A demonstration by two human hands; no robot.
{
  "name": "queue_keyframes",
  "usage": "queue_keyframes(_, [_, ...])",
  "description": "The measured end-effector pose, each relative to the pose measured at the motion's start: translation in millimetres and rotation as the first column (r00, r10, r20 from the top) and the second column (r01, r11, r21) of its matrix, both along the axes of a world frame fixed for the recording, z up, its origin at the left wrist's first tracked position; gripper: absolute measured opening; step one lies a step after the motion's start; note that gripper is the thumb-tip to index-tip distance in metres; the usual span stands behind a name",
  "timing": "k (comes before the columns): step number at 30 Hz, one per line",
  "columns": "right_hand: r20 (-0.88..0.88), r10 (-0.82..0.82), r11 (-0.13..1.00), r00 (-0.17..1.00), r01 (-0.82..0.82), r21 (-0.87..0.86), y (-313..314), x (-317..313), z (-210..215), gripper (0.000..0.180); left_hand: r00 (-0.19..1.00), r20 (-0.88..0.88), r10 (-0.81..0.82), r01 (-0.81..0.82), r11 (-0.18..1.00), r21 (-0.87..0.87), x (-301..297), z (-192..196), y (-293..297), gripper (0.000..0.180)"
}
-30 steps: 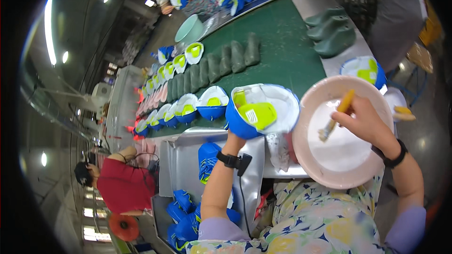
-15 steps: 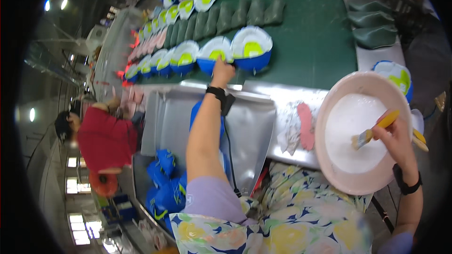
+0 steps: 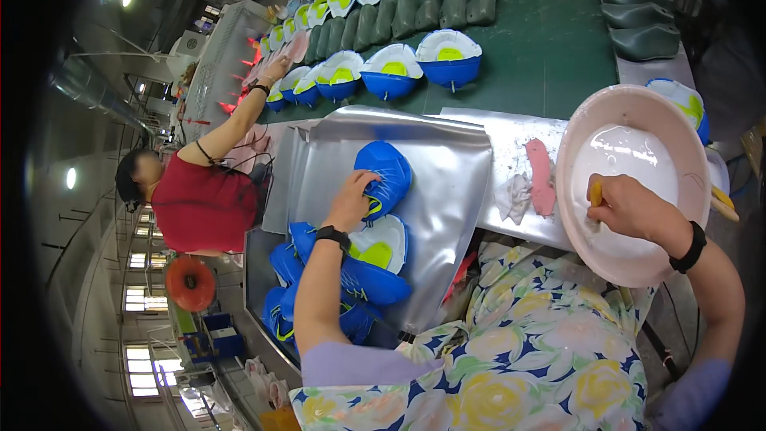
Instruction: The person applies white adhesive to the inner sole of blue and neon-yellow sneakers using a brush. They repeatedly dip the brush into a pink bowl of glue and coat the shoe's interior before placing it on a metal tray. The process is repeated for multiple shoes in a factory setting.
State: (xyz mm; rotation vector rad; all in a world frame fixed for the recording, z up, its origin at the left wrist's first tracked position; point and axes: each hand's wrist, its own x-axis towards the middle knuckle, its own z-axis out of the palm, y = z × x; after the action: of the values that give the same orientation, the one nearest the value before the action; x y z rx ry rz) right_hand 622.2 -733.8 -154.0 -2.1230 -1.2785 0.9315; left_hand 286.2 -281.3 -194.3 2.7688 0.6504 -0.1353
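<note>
My left hand point(image 3: 349, 203) is closed on the edge of a blue shoe upper point(image 3: 391, 175) with a lime-green lace, in the metal tray point(image 3: 447, 191). Just below that hand is another blue upper with a white and lime-green inside point(image 3: 381, 249). More blue uppers point(image 3: 295, 263) are heaped against my left forearm. My right hand point(image 3: 626, 207) grips a brush point(image 3: 595, 193) by its yellow handle, over the pink basin point(image 3: 570, 160) of white liquid point(image 3: 626, 152). Its bristles point down to the liquid and are mostly hidden.
A green belt point(image 3: 550, 56) carries rows of blue uppers point(image 3: 449, 64) and dark green foot forms point(image 3: 455, 4). A pink strip point(image 3: 541, 178) and a crumpled cloth point(image 3: 513, 195) lie beside the basin. At left, a person in red point(image 3: 207, 199) reaches over the belt.
My left hand has gone from an upper on the belt down to one in the tray. My right hand has turned the brush downward. The person in red has stretched an arm out.
</note>
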Motion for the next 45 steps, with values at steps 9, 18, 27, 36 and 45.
queue_keyframes(9, [-0.028,-0.361,0.882,0.932,0.351,0.316,-78.9,29.1,26.7,0.015,0.736,0.432,0.521,-0.139,0.741,-0.657,-16.9,73.1,42.8,0.048])
queue_keyframes(18, [0.061,-0.268,0.883,0.961,0.22,0.414,-86.0,33.2,8.3,0.016,0.778,0.466,0.421,-0.218,0.877,-0.428,10.5,87.6,56.5,0.031])
queue_keyframes(27, [0.044,-0.105,0.953,0.993,0.088,0.289,-18.5,9.8,-32.7,0.022,0.806,0.521,0.281,0.058,0.839,-0.541,55.8,144.6,7.2,0.045])
queue_keyframes(36, [0.163,-0.17,0.946,0.972,0.115,0.302,-72.5,49.0,26.5,0.018,0.933,0.341,0.114,0.282,0.356,-0.891,173.8,68.0,-113.4,0.064])
queue_keyframes(45, [0.029,-0.236,0.769,0.971,0.169,0.616,-78.2,60.8,73.5,0.02,0.995,0.028,-0.091,0.015,-0.148,-0.989,259.1,96.7,-210.5,0.057])
